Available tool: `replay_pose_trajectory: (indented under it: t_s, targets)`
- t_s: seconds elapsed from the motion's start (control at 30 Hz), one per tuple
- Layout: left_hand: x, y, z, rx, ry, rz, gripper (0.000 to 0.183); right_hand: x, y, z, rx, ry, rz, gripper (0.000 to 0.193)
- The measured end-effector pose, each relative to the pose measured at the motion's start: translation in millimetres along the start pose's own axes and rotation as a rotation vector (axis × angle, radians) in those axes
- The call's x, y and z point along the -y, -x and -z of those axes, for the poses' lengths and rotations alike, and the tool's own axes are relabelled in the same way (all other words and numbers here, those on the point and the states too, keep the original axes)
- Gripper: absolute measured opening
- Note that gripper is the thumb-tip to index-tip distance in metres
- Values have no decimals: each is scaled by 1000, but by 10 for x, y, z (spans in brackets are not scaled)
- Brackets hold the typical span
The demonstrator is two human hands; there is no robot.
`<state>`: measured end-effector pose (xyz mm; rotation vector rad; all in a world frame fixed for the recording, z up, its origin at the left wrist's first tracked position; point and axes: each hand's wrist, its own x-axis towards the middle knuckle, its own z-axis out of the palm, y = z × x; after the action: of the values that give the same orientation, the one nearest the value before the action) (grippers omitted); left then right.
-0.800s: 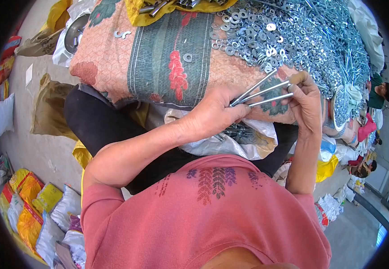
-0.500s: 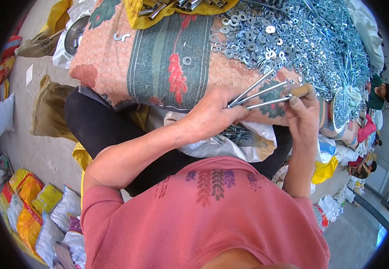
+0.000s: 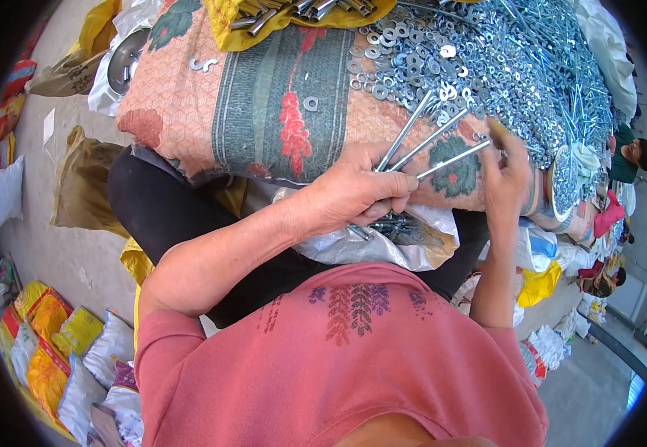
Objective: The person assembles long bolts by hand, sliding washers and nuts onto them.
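Note:
Three long silvery bolts (image 3: 442,137) fan out from my left hand (image 3: 360,182), which is closed around their lower ends. Their far ends point up and to the right, over the patterned padded cloth (image 3: 167,112). My right hand (image 3: 508,175) is at the far end of the lowest bolt, its thumb close to the tip. Motion smears its fingers, so a grip there cannot be made out. A small ring-like piece shows at that tip. Loose flat washers (image 3: 413,59) lie just beyond the bolts. Below my left hand, an open white sack (image 3: 420,249) holds more metal pieces.
A heap of long thin bolts (image 3: 554,56) covers the far right. Metal tubes lie on a yellow bag (image 3: 226,30) at the far edge. A metal bowl (image 3: 122,63) stands at the far left. Filled sacks (image 3: 48,357) line the floor at left. People (image 3: 629,156) sit at right.
The bolts in my left hand have tilted more upward, their far ends swinging slightly left and away. My right hand's fingers have shifted at the lowest bolt's tip and are now blurred.

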<state>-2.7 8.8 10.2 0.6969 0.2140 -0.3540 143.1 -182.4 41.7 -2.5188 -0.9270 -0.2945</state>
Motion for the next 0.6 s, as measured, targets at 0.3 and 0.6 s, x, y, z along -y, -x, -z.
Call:
replay_pose_trajectory:
  t_s: [0.3, 0.6]
  targets:
    - [-18, -23, 0, -42, -100, -6, 13, -187, -99, 75, 63, -327, -345, 13]
    - [-66, -37, -52, -97, -228, 1, 17, 309, 35, 132, 18, -766, -269, 14]
